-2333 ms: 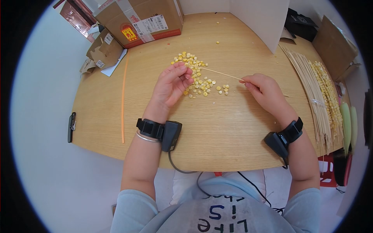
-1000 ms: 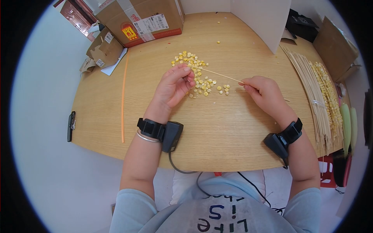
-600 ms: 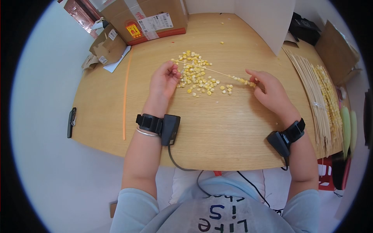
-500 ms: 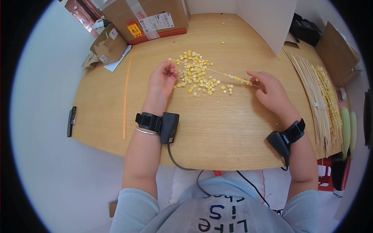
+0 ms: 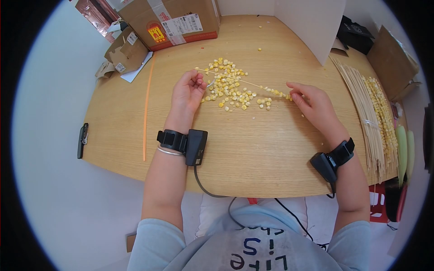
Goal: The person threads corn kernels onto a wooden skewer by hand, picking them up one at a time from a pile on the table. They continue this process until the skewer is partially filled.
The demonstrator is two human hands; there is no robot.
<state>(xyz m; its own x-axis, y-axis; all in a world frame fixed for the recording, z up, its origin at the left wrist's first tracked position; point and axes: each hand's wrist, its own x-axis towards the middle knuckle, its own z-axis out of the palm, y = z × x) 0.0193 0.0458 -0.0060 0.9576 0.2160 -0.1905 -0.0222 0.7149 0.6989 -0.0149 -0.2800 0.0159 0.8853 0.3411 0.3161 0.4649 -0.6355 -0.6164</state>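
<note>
- Head view: the right hand [image 5: 314,104] pinches one end of a bamboo skewer [image 5: 235,80] over the loose corn kernels [image 5: 228,88] heaped toward the far edge of the surface [image 5: 253,144].
- A short run of threaded kernels [image 5: 278,92] now sits beside that hand on a stick that looked bare two seconds ago, so the threading appears to have advanced.
- The left hand [image 5: 186,92] has slid back from the tip, fingers curled; what it pinches cannot be told.

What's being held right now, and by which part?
The right hand pinches the wooden skewer at its kernel-threaded end. Whether the left hand holds anything cannot be told.
</note>
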